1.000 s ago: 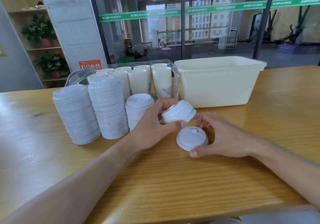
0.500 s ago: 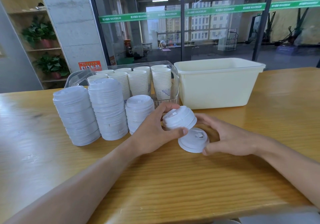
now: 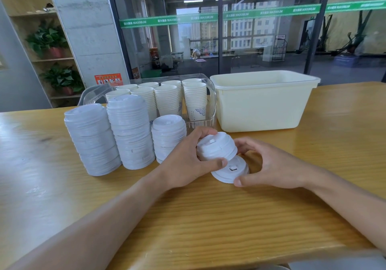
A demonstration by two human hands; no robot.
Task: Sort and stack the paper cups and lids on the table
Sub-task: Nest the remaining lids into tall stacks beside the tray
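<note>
Wooden tabletop (image 3: 208,223) with a yellow grain finish carries all items, in front of a glass partition with a green banner strip.

Small stack of white plastic domed lids (image 3: 217,146): held above the table surface, tilted, with its top face toward the camera. The left hand (image 3: 188,161) grips this stack; the thumb (image 3: 217,163) curls under its lower rim and the fingers wrap over its far top edge.

Single white plastic lid with a dark sip slot (image 3: 230,170): located directly below and slightly right of the held stack, partly covered by it, at or just above the tabletop; contact with the table cannot be determined. The right hand (image 3: 269,165) curves around this lid, thumb tip against its near rim and fingers arched over its far side.

Left of the hands, three columns of stacked white lids stand on the table: a short stack (image 3: 168,138) just beside the left hand, a tall middle stack (image 3: 130,132), and a tall leaning left stack (image 3: 92,142).

Behind these columns, a clear plastic rectangular bin (image 3: 211,102) holds several upright stacks of white paper cups (image 3: 167,99); the bottom cup of the rightmost stack shows a blue pattern.

Right of the clear bin and touching or nearly touching it stands a cream plastic rectangular tub (image 3: 263,104).
</note>
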